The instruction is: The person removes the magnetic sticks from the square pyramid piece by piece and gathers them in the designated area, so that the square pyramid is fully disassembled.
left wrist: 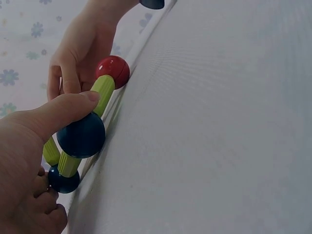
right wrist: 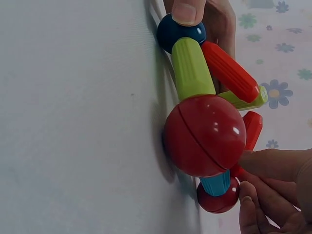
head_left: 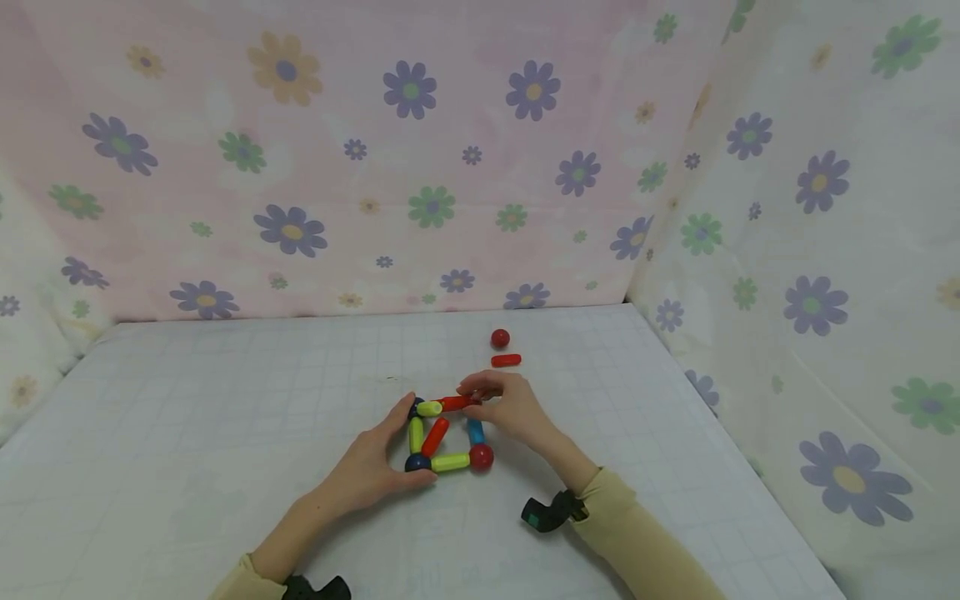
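A four-sided frame of magnetic rods and balls lies before me. My left hand [head_left: 367,467] grips its left side, thumb at the near dark blue ball [head_left: 417,463] and fingers at the far dark blue ball [left wrist: 64,179]. Yellow-green rods [head_left: 450,462] form the left and near sides; a blue rod [head_left: 476,432] links the near red ball [head_left: 482,457] to the far red ball [right wrist: 219,196]. Slanting up from the blue balls are a red rod [right wrist: 229,70] and another yellow-green rod [head_left: 429,408]. My right hand [head_left: 513,408] pinches the far red rod [head_left: 453,403] by the far red ball, partly hidden by fingers.
Beyond my right hand lie a loose red rod [head_left: 506,360] and a loose red ball [head_left: 500,338]. The white cloth-covered table [head_left: 225,400] meets flowered curtains [head_left: 345,183] at the back and right. Black wrist cameras [head_left: 551,511] sit at both cuffs.
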Demonstrator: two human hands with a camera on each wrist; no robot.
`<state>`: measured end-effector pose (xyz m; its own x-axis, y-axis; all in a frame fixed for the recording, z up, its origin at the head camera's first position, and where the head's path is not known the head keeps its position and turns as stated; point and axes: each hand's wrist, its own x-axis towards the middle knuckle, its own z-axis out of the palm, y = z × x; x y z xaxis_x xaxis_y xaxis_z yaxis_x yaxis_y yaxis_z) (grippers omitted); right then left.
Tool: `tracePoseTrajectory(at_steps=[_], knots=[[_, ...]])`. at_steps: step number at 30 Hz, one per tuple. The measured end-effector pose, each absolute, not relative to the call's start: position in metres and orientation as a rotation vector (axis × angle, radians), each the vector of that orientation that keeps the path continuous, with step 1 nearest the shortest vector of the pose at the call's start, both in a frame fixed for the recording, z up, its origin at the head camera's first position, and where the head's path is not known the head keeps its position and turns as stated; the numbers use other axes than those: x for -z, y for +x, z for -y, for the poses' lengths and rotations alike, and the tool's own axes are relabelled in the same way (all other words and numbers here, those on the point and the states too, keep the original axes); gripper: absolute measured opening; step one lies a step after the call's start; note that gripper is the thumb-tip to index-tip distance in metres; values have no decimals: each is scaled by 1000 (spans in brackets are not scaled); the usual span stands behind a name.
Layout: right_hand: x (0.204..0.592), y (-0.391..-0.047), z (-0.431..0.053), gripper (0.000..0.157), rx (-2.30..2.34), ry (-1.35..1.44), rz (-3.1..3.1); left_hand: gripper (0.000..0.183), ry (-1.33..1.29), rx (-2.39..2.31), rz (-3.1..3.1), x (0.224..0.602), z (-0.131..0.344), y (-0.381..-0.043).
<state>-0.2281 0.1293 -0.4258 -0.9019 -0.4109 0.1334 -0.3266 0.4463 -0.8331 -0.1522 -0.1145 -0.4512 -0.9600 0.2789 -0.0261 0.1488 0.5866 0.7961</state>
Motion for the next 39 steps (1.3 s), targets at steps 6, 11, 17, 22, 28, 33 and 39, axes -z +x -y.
tracePoseTrajectory(at_steps=[6, 11, 17, 22, 28, 33, 39], knots=[[429, -228, -127, 29, 1472, -676, -2604, 110, 409, -1316, -2681, 453, 116, -153], [431, -226, -124, 29, 1423, -668, -2638, 111, 415, -1310, -2686, 453, 116, -152], [430, -223, -122, 29, 1402, -692, -2667, 110, 423, -1313, -2682, 453, 117, -152], [430, -222, -121, 30, 1404, -691, -2658, 110, 428, -1301, -2684, 453, 116, -152], [433, -224, -122, 31, 1400, -693, -2666, 110, 432, -1300, -2688, 453, 116, -152], [433, -223, -122, 30, 1411, -679, -2665, 111, 410, -1299, -2687, 453, 116, -152], [433, -222, -122, 30, 1408, -645, -2667, 112, 398, -1304, -2680, 452, 116, -152]])
